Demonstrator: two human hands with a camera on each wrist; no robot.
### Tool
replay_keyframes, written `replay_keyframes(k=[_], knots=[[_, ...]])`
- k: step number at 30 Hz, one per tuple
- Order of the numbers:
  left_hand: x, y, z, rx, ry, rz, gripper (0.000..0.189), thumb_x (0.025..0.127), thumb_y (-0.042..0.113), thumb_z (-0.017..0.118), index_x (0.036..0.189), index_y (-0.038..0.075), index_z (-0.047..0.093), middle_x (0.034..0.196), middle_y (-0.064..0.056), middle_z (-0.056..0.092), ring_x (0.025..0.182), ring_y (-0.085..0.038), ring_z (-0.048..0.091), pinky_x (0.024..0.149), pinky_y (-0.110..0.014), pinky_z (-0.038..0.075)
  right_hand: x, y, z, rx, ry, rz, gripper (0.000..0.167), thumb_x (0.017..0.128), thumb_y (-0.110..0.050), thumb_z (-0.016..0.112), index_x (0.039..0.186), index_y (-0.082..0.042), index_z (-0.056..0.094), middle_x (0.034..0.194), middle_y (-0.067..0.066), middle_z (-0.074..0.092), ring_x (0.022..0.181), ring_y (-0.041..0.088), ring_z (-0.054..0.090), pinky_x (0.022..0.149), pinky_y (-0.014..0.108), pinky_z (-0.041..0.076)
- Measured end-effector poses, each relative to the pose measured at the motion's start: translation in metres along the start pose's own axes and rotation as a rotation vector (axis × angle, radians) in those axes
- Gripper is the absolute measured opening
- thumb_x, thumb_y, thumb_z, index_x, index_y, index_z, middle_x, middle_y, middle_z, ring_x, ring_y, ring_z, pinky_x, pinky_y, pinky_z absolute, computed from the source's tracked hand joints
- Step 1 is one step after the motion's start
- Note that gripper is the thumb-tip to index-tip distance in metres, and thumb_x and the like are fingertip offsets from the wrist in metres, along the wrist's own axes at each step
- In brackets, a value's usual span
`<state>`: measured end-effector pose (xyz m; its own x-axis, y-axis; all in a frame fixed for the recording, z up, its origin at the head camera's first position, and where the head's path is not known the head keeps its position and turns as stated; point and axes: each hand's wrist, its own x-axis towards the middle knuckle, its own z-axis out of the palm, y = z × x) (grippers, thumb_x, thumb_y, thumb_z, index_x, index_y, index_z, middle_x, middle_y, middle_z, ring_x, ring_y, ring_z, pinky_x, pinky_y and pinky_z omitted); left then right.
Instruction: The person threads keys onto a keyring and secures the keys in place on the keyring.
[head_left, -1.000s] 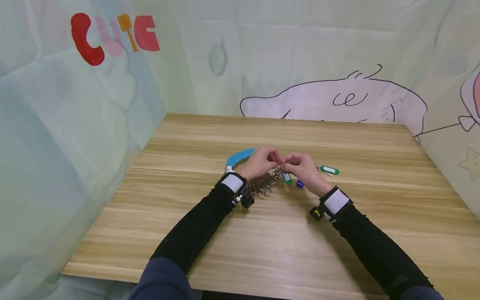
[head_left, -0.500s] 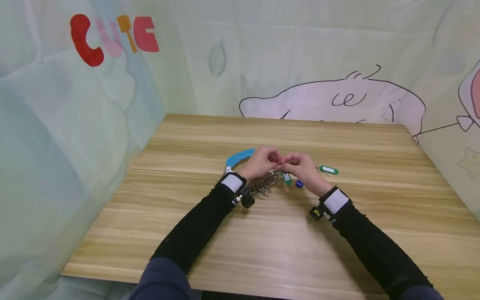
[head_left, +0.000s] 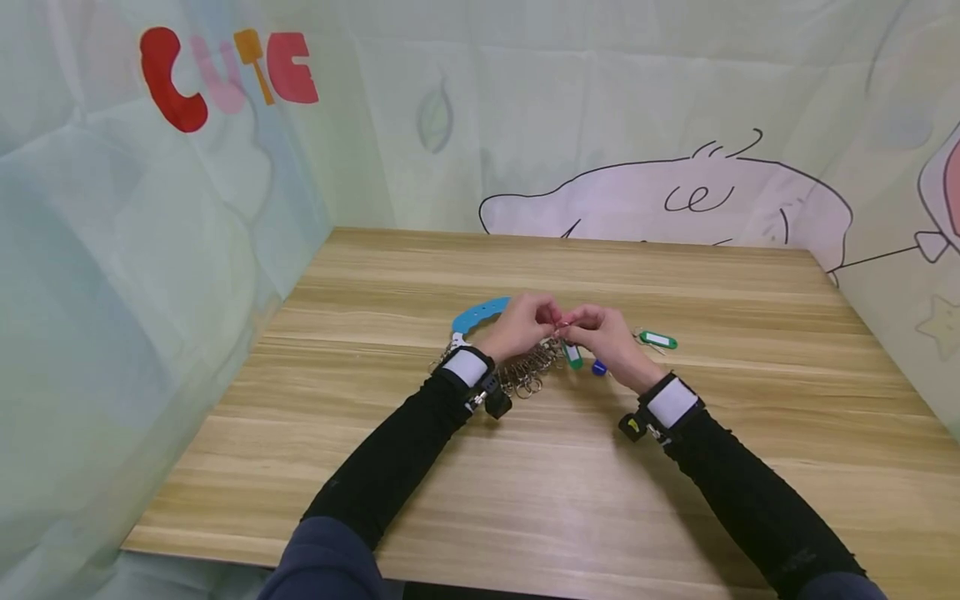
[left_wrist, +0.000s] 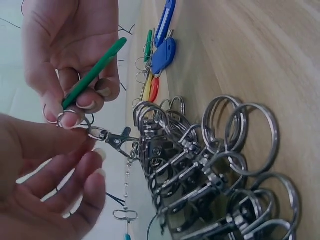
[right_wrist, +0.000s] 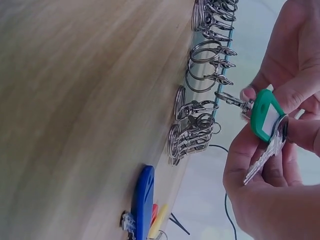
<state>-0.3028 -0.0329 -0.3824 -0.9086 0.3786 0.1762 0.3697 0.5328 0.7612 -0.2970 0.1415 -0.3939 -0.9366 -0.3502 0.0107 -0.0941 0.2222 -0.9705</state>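
Both hands meet over the middle of the table in the head view. My left hand [head_left: 519,323] pinches the split ring on the end of a metal swivel clasp [left_wrist: 119,142]. The clasp hooks onto a row of similar clasps with split rings [left_wrist: 200,165]. My right hand [head_left: 609,340] pinches the small ring of a green key tag [right_wrist: 266,115], with a silver key [right_wrist: 263,161] hanging beside it. In the left wrist view the tag [left_wrist: 95,72] shows edge-on. Fingertips partly hide where the two rings meet, so I cannot tell whether they are linked.
A blue strap [head_left: 478,313] curves behind my left hand. Another green key tag [head_left: 658,339] lies to the right on the wooden table [head_left: 480,500]. Blue key tags [left_wrist: 164,55], a red one [left_wrist: 154,89] and a yellow one [left_wrist: 147,89] lie close by.
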Motion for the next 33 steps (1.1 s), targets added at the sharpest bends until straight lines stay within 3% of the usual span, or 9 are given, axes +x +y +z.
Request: replay_keyframes(k=[4, 9, 16, 21, 26, 29, 33], knots=[[-0.001, -0.002, 0.001, -0.009, 0.002, 0.014, 0.010, 0.085, -0.005, 0.062, 0.092, 0.001, 0.066, 0.086, -0.013, 0.070, 0.077, -0.016, 0.062, 0.068, -0.016, 0.046, -0.001, 0.000, -0.001, 0.004, -0.006, -0.004, 0.021, 0.090, -0.005, 0.060, 0.107, 0.006, 0.060, 0.085, -0.010, 0.071, 0.084, 0.007, 0.066, 0.079, 0.021, 0.054], [-0.001, -0.003, 0.002, -0.021, 0.022, -0.003, 0.007, 0.087, -0.003, 0.062, 0.090, 0.001, 0.065, 0.082, -0.013, 0.070, 0.069, -0.020, 0.062, 0.057, -0.017, 0.045, -0.001, 0.000, -0.002, 0.000, -0.001, -0.004, 0.024, 0.091, -0.006, 0.061, 0.110, 0.008, 0.060, 0.090, -0.003, 0.072, 0.084, 0.007, 0.066, 0.080, 0.021, 0.054], [-0.001, 0.000, 0.003, -0.011, 0.061, -0.092, 0.007, 0.083, 0.001, 0.067, 0.090, 0.001, 0.065, 0.080, -0.013, 0.069, 0.063, -0.013, 0.057, 0.052, -0.017, 0.044, -0.001, 0.002, -0.001, -0.040, 0.017, -0.032, 0.022, 0.090, -0.006, 0.064, 0.108, 0.007, 0.061, 0.108, 0.020, 0.070, 0.084, 0.006, 0.066, 0.079, 0.022, 0.054], [0.000, 0.004, 0.004, -0.005, 0.086, -0.144, 0.011, 0.079, -0.002, 0.068, 0.089, 0.001, 0.065, 0.075, -0.012, 0.067, 0.056, -0.010, 0.052, 0.046, -0.018, 0.041, -0.004, 0.000, 0.000, -0.049, 0.018, -0.064, 0.021, 0.088, -0.003, 0.066, 0.105, 0.008, 0.062, 0.108, 0.023, 0.069, 0.082, 0.006, 0.066, 0.077, 0.021, 0.054], [0.000, 0.005, 0.003, -0.010, 0.107, -0.187, 0.012, 0.078, -0.003, 0.064, 0.089, 0.001, 0.066, 0.073, -0.007, 0.063, 0.058, -0.009, 0.051, 0.047, -0.018, 0.040, -0.006, 0.001, -0.001, -0.128, -0.002, -0.084, 0.019, 0.087, -0.003, 0.067, 0.103, 0.007, 0.064, 0.107, 0.024, 0.069, 0.081, 0.005, 0.065, 0.075, 0.019, 0.053], [0.000, 0.004, 0.003, -0.026, 0.104, -0.191, 0.010, 0.080, -0.001, 0.064, 0.090, 0.001, 0.066, 0.075, -0.007, 0.063, 0.060, -0.010, 0.052, 0.049, -0.018, 0.041, -0.007, 0.001, -0.005, -0.190, -0.033, -0.071, 0.023, 0.086, -0.003, 0.069, 0.106, 0.006, 0.063, 0.107, 0.024, 0.067, 0.084, 0.009, 0.064, 0.075, 0.018, 0.052], [-0.002, 0.001, 0.002, -0.037, 0.040, -0.169, 0.013, 0.083, -0.002, 0.063, 0.096, -0.002, 0.064, 0.082, -0.010, 0.065, 0.068, -0.012, 0.056, 0.056, -0.018, 0.046, -0.007, 0.001, -0.012, -0.235, -0.060, -0.033, 0.032, 0.085, -0.002, 0.069, 0.113, 0.006, 0.057, 0.107, 0.022, 0.063, 0.092, 0.019, 0.061, 0.074, 0.017, 0.051]])
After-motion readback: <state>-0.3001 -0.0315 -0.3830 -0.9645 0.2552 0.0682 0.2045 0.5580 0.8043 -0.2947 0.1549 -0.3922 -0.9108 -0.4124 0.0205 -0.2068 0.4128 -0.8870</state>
